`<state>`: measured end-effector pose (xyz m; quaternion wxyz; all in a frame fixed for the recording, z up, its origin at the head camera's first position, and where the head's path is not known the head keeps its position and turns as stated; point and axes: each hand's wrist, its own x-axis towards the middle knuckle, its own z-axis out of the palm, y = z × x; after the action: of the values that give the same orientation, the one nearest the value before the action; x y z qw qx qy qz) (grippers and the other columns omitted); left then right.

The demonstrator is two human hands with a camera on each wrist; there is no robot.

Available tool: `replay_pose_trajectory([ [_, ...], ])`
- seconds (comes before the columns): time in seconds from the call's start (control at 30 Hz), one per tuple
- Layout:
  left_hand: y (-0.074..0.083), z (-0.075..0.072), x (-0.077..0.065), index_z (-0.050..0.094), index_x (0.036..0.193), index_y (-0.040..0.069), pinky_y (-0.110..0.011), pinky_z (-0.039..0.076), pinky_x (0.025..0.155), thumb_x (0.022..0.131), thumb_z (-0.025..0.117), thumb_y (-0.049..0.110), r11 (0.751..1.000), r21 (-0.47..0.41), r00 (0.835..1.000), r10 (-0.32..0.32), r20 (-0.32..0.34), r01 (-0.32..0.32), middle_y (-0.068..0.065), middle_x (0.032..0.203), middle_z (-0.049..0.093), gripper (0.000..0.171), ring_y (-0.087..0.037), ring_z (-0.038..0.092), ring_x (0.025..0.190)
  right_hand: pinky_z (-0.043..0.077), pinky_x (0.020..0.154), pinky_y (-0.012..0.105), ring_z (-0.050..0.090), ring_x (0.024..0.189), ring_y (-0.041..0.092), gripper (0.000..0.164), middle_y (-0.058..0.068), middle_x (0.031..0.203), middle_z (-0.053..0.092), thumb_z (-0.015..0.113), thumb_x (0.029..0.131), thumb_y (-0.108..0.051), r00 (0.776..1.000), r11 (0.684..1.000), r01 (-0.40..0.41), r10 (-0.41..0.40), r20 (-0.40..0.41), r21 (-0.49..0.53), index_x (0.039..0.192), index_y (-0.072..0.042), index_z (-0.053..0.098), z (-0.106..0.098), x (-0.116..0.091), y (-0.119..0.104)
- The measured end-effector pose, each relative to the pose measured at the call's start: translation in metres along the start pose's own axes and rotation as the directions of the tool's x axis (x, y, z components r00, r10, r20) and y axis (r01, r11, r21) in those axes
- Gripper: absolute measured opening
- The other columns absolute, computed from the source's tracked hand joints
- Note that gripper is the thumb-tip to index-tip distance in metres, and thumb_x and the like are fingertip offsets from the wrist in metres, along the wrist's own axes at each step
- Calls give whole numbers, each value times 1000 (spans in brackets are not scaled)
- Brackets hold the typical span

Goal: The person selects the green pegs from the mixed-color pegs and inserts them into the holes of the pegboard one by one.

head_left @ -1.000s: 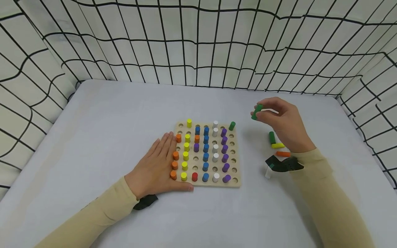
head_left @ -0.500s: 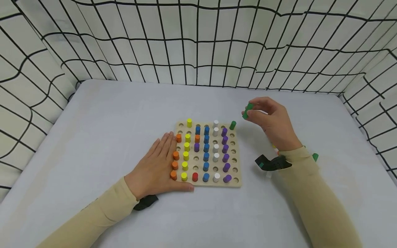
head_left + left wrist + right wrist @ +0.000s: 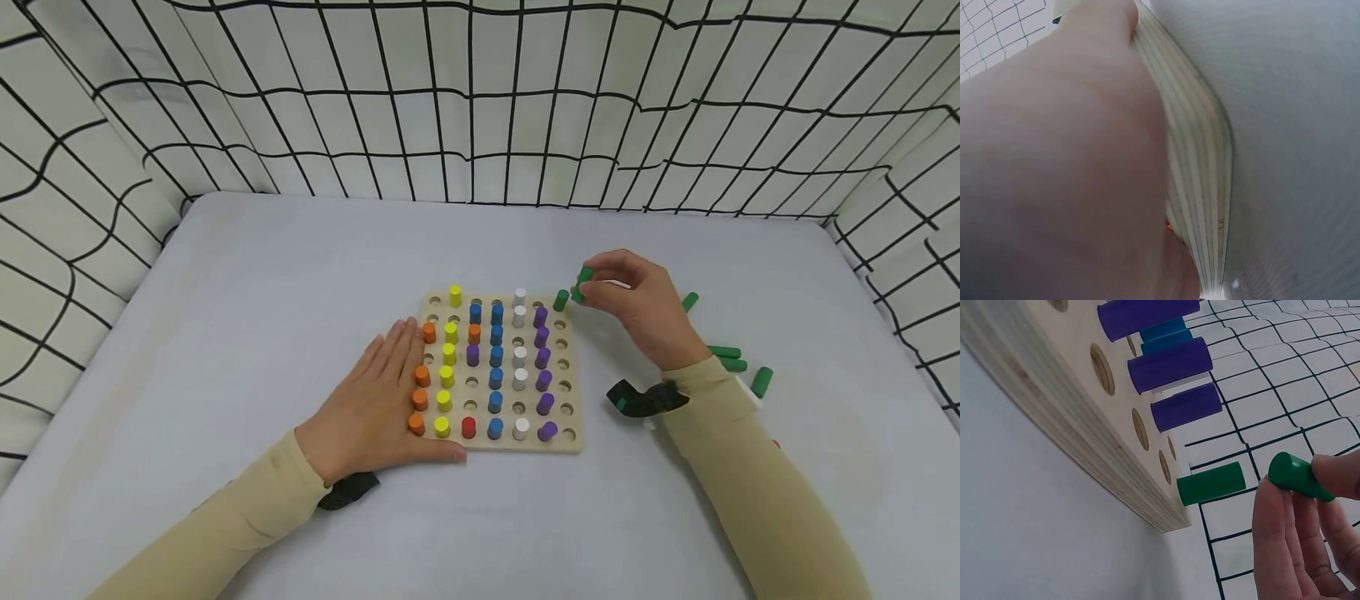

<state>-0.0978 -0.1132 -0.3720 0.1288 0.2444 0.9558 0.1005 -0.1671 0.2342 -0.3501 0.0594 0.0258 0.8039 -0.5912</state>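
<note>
A wooden pegboard (image 3: 566,397) lies on the white surface with colored pegs standing in columns. My left hand (image 3: 367,404) lies flat with straight fingers along its left side, thumb stretched along the near edge. In the left wrist view the board's layered side (image 3: 1200,156) shows beside the hand. My right hand (image 3: 637,308) pinches a green peg (image 3: 582,283) between thumb and fingers near the far right corner. Just left of it, another green peg (image 3: 561,301) stands in the corner hole. The right wrist view shows the held peg (image 3: 1297,475) tilted, apart from the standing one (image 3: 1211,484).
Loose green pegs (image 3: 725,352) lie right of the board, partly behind the right wrist. Another green peg (image 3: 761,382) lies farther right. The right sleeve hides more pieces. Below the purple column's right side run bare holes. Black wire mesh (image 3: 471,154) surrounds the surface.
My right hand has carried the green peg leftward and slightly down, from off to the right to beside the standing green peg. The left hand stays on the board.
</note>
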Motion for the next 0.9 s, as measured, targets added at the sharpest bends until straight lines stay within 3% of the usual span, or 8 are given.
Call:
replay_pose_trajectory([
  [0.17,0,1,-1,9,164,-2,-59,11,134,69,63,94,1000,-7,1000,-1,-1,1,-21,175,4,146,-41,5,164,50,101,34,71,106,16,31,0,112,65,73,96,-26,999,999,0,2,32,-53,125,-19,65,-1,1,4],
  [0.37,0,1,0,9,164,-3,-58,10,134,70,65,91,1000,0,1000,-9,5,9,-20,175,3,145,-40,4,164,50,98,34,65,110,18,28,-1,110,67,75,95,-23,997,996,20,-14,77,-84,121,-18,67,-2,3,8],
  [0.9,0,1,0,8,165,-2,-59,10,134,68,63,94,1000,-7,1000,-12,-4,12,-20,176,4,147,-40,5,164,52,93,32,61,107,21,29,2,111,65,77,92,-25,990,991,-29,46,131,-132,118,-18,66,-2,6,14],
])
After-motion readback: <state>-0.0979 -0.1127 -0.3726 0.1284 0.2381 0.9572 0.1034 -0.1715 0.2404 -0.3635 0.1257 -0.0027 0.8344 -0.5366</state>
